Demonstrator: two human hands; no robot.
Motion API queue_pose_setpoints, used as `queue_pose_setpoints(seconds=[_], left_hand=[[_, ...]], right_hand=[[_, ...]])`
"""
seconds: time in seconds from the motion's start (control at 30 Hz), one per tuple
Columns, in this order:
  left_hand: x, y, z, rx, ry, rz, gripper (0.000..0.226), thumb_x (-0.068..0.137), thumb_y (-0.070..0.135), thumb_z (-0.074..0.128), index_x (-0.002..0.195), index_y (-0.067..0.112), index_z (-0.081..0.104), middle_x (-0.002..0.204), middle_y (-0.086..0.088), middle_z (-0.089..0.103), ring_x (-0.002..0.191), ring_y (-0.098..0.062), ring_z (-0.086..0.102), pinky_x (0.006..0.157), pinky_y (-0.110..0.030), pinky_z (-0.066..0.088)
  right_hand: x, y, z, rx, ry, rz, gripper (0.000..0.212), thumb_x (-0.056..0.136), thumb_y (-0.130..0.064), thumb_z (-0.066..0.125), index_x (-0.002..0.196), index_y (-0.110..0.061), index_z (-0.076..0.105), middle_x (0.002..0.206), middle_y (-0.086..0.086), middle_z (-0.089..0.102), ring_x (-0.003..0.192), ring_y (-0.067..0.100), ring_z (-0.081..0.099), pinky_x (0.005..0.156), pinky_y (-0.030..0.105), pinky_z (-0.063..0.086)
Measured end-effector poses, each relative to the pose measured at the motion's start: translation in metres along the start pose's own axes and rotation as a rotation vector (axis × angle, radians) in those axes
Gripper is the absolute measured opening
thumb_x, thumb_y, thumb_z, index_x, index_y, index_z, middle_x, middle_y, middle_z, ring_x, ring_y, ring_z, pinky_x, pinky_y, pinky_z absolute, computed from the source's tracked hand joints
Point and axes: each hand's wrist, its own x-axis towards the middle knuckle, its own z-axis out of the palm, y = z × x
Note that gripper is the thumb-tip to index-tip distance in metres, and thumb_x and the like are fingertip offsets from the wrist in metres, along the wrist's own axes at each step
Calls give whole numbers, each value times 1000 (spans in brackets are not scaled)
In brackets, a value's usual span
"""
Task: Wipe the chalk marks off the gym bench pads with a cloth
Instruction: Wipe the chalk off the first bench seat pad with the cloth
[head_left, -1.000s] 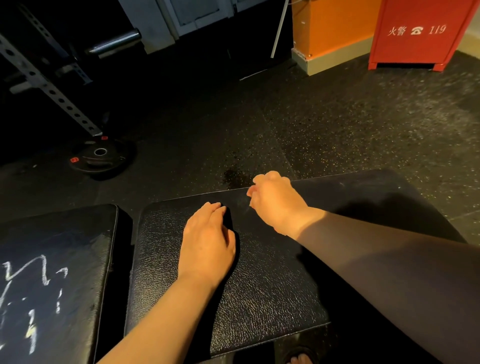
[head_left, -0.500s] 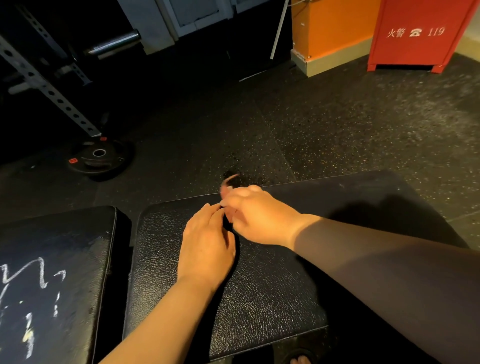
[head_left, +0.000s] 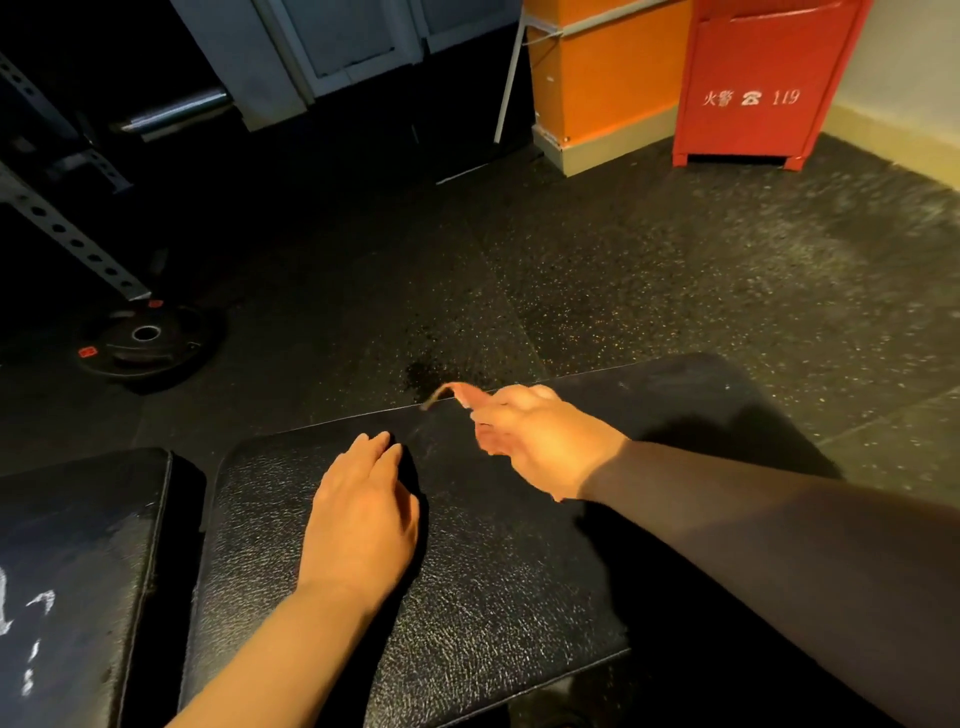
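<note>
Bench pad (head_left: 467, 597) pebbled blk, L hand (head_left: 363, 519) flat

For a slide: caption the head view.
Left hand flat on bench pad; right hand blurred; chalk marks on neighbouring pad.

Black pebbled pad (head_left: 493, 597); white chalk marks (head_left: 44, 596); red cabinet (head_left: 753, 62) (lettered white).

your left hand (head_left: 363, 514) and forearm are bare down to the frame's edge; past your right hand (head_left: 540, 441) the forearm looks dark, sleeve or shadow, unclear.
</note>
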Motion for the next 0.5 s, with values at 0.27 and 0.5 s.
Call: queue_pose_setpoints(seconds=[0.27, 0.5], left_hand=[[11, 99, 21, -91, -83, 184, 52, 99, 27, 43, 150, 14, 43, 161, -2, 30, 151, -21, 20, 123, -31, 13], [46, 162, 54, -68, -173, 191, 53, 104, 31, 36, 155, 17, 30, 165, 0, 19, 153, -18, 9, 125, -32, 6]], right_hand=[[-12, 54, 0, -121, 215, 199, 45, 89, -9, 49, 128, -30, 56, 135, 5, 44, 115, 29, 42, 88, 27, 43], [-21, 146, -42, -198, 329, 813, 39, 92, -15, 56, 130, -21, 51, 136, 14, 49, 123, 37, 47, 96, 43, 44]])
